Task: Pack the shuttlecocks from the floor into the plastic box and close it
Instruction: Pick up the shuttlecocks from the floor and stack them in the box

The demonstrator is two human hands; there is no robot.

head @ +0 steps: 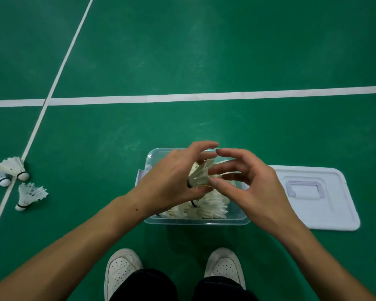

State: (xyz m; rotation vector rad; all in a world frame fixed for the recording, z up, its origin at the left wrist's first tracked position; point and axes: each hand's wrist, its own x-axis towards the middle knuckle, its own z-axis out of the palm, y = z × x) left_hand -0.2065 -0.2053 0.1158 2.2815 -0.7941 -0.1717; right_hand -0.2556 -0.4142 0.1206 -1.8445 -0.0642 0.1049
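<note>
The plastic box (195, 221) sits open on the floor, its lid (326, 205) right of it. The left hand (172, 183) grips a shuttlecock (201, 177) above it; the right hand (245, 181) pinches its feathers and could crush them. Three loose shuttlecocks (15, 181) at far left risk being missed.
</note>
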